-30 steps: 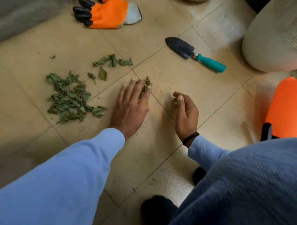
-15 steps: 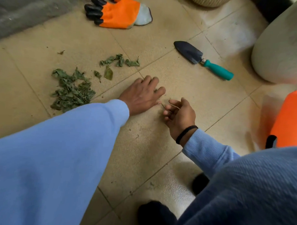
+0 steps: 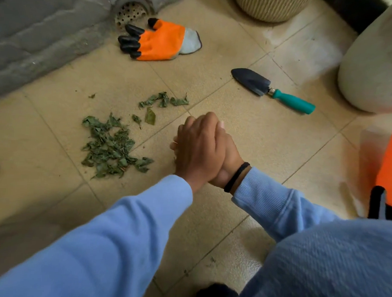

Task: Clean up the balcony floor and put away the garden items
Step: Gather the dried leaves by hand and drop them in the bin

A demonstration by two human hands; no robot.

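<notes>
Left hand (image 3: pixel 199 146) now laid over right hand (image 3: pixel 229 165), palms together, fingers fairly straight; whether leaf bits are trapped between, cannot tell. A second ago apart, left flat on tile beside a small clump, right loosely curled nearby. That clump gone from the floor, so probably scooped up. Main leaf pile (image 3: pixel 110 146) just left of hands, smaller scatter (image 3: pixel 163 100) beyond, both uncollected. Orange glove (image 3: pixel 161 40) and trowel (image 3: pixel 272 90) further out on tiles, untouched. Cleanup barely begun.
</notes>
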